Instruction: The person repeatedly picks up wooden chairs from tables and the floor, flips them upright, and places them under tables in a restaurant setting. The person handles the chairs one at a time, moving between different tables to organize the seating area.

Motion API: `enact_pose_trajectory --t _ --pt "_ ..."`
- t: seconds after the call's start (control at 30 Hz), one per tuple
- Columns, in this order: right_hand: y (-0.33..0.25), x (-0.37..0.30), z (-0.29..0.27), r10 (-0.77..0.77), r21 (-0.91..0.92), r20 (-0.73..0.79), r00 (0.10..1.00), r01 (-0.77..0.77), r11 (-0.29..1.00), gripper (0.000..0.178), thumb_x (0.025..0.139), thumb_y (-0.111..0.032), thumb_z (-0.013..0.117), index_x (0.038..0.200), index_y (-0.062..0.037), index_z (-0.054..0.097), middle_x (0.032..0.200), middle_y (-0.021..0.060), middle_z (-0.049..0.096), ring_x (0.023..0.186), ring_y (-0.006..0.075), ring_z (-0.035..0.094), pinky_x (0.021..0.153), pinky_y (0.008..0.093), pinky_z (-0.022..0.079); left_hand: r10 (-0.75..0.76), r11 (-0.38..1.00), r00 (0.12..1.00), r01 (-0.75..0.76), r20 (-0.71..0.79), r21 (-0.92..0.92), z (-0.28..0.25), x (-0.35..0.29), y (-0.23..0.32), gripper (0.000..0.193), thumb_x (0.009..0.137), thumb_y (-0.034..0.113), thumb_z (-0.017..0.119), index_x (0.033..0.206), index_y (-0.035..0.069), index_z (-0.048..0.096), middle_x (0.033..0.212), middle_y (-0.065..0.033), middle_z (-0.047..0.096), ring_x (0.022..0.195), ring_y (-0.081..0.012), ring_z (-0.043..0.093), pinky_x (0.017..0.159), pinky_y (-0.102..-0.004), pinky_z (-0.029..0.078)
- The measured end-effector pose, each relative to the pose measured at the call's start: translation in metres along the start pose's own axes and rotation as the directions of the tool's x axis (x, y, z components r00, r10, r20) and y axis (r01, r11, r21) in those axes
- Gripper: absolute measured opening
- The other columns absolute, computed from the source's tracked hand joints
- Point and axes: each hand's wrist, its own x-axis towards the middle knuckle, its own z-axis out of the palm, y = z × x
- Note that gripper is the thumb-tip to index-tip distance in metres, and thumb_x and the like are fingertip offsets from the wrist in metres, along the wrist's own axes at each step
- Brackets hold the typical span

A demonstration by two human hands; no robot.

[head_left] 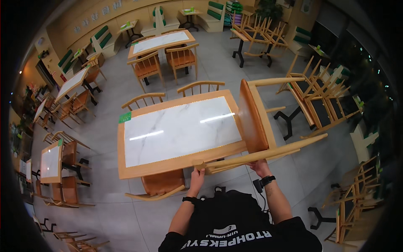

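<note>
I hold a wooden chair (256, 122) with a brown padded seat, lifted and tipped on its side over the right end of a table (138, 166) with a white marble-look top and a wooden rim. My left hand (197, 175) grips the end of the chair's backrest rail near the table's front edge. Further right on the same rail, my right hand (259, 167) grasps the frame from below. The chair's legs point away to the right.
One chair (161, 187) is tucked under the table's near side and two chairs (145, 100) stand at its far side. More tables with chairs stand left and behind. On the right, tables (312, 107) carry upturned chairs. Grey tiled floor runs between them.
</note>
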Motion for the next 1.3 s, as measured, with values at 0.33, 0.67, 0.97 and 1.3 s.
enact_pose_trajectory --t 0.33,0.67,0.97,1.3 --pt "-0.045 -0.167 0.086 -0.278 -0.804 0.543 0.792 0.586 0.102 0.047 0.086 -0.029 0.064 0.123 -0.0008 0.053 0.103 0.0159 0.064 0.091 0.0318 0.063 0.079 0.0384 0.051 0.068 0.987 0.994 -0.079 -0.081 -0.139 0.017 -0.016 0.011 0.032 0.091 0.023 0.059 0.107 -0.003 0.055 0.090 -0.0214 0.067 0.087 -0.0358 0.066 0.073 -0.0376 0.049" --pt "-0.073 -0.100 0.101 -0.363 -0.575 0.818 0.446 0.622 -0.531 0.047 0.072 -0.039 0.072 0.101 -0.0041 0.061 0.087 0.0140 0.066 0.089 0.0316 0.063 0.077 0.0365 0.049 0.064 0.980 0.998 -0.067 -0.023 -0.186 0.046 -0.030 0.034 0.032 0.089 0.020 0.062 0.109 -0.003 0.057 0.096 -0.0164 0.068 0.092 -0.0246 0.065 0.079 -0.0333 0.048" --pt "-0.100 -0.093 0.034 -0.256 -0.604 0.795 0.550 0.672 -0.429 0.027 0.071 -0.036 0.070 0.072 -0.0101 0.064 0.064 0.0071 0.064 0.062 0.0271 0.065 0.056 0.0391 0.050 0.163 0.975 0.939 -0.200 0.302 0.096 0.066 -0.048 0.045 0.057 0.074 0.027 0.080 0.119 0.001 0.055 0.113 -0.0114 0.063 0.105 -0.0263 0.060 0.092 -0.0344 0.044" --pt "-0.167 -0.075 -0.045 -0.282 -0.521 0.851 0.444 0.781 -0.345 0.030 0.070 -0.038 0.071 0.070 -0.0098 0.061 0.064 0.0067 0.063 0.062 0.0262 0.065 0.056 0.0371 0.051 0.049 0.926 0.932 -0.177 0.359 0.333 0.122 -0.043 0.102 0.041 0.077 0.027 0.076 0.107 0.002 0.061 0.097 -0.0154 0.065 0.091 -0.0289 0.062 0.078 -0.0374 0.050"
